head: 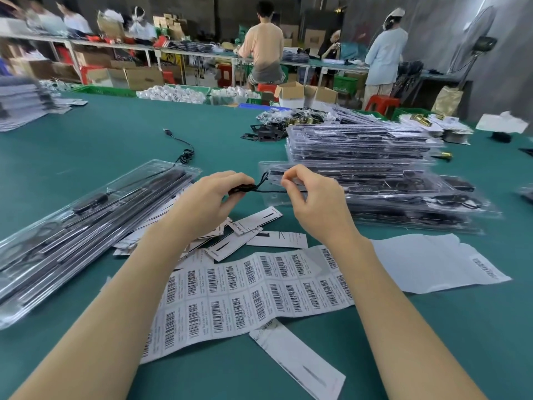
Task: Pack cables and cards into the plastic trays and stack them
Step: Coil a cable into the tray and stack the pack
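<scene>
Writing: barcode sheet is lying flat between the forearms, showing rows of black barcodes with small print under each, too fine to read; the white cards beyond it are showing black line drawings and short text that is also unreadable.
Left hand: left hand is hovering above the cards, its fingers curling round a small bundled coil of the black cable.
Right hand: right hand is pinching the cable's loose strand between thumb and fingertips, just beside the left hand.
Cable: it is being held in the air between both hands, above the cards, in front of the right stack.
Trays: a clear plastic tray holding long black parts is lying on the left; a stack of filled trays is sitting on the right.
Loose item: a second black cable with a plug is lying further back.
Surface: green table is carrying white paper sheets.
Room: people are working at benches behind, among cardboard boxes, red stools and green crates.
</scene>
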